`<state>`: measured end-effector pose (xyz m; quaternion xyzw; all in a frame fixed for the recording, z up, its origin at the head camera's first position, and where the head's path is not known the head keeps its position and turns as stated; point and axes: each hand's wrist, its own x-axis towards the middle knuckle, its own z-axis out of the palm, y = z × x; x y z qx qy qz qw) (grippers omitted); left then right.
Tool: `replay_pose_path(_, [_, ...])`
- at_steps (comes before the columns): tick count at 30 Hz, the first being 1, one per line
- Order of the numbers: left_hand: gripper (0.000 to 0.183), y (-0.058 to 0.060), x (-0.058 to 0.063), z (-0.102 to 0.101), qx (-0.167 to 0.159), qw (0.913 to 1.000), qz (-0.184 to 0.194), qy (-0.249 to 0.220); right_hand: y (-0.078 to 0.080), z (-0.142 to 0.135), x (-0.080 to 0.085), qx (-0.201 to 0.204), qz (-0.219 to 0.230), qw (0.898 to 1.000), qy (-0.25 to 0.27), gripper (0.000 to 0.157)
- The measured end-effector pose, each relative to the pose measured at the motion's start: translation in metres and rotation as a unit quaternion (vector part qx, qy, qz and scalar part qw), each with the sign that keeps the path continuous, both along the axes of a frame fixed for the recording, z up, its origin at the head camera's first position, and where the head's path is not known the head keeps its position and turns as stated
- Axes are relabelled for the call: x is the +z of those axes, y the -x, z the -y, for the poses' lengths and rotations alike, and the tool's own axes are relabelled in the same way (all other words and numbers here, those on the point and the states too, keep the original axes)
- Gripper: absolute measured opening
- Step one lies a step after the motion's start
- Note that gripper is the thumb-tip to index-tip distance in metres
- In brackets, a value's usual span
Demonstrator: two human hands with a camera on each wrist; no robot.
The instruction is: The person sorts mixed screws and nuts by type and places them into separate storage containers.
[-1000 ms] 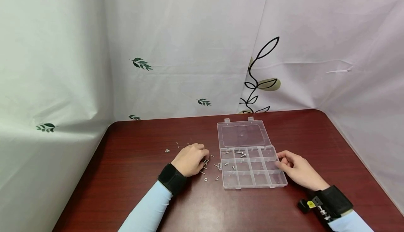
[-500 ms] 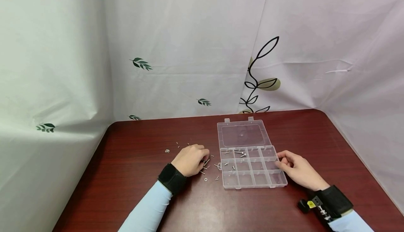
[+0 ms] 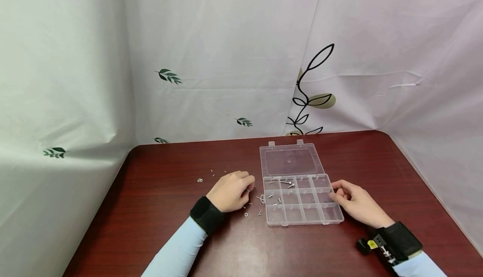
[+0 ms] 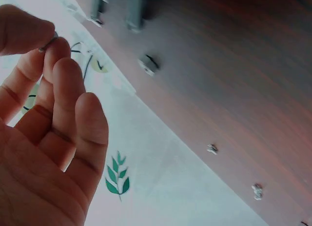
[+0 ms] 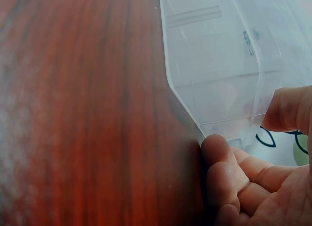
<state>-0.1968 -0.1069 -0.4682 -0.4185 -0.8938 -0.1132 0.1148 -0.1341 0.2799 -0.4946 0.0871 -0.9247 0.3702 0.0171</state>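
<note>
"what had just changed?"

"the left grip (image 3: 231,192) had shifted slightly toward the storage case (image 3: 307,214); small screws that had shown by its fingertips half a second earlier were out of sight; its thumb and a finger pinched a small metal piece (image 4: 48,42), the other fingers loosely bent;"

"and for the work?"

"by judgement, that one piece had been picked up and not yet put anywhere;"

"where was it, and how did it look?"

"between the fingertips, over the tabletop (image 3: 241,247), left of the case; it was grey and tiny, mostly hidden by the thumb; screw or washer, nobody could tell;"

"the right grip (image 3: 356,201)?"

"bent about the case's right edge, holding it; the case was clear plastic, its lid (image 3: 290,159) laid open behind, a few screws (image 3: 291,185) inside; a loose washer (image 3: 246,214) lay outside, near the left grip."
</note>
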Motion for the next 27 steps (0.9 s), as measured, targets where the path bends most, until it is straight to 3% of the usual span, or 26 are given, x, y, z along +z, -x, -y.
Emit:
replay_pose_path(14, [0.006,-0.013,0.002,-0.021,-0.069,0.9949,-0.067,-0.032,0.001,0.000,0.000,0.001,-0.003,1.000,-0.001,0.029])
replay_pose_path(24, [0.012,-0.022,0.003,-0.031,-0.102,0.9915,-0.068,-0.044,0.001,0.000,-0.001,0.001,-0.004,1.000,-0.005,0.029])
replay_pose_path(27, [0.024,-0.022,0.002,-0.034,-0.101,0.9920,-0.064,-0.040,0.001,-0.001,-0.001,0.001,-0.006,1.000,-0.004,0.029])
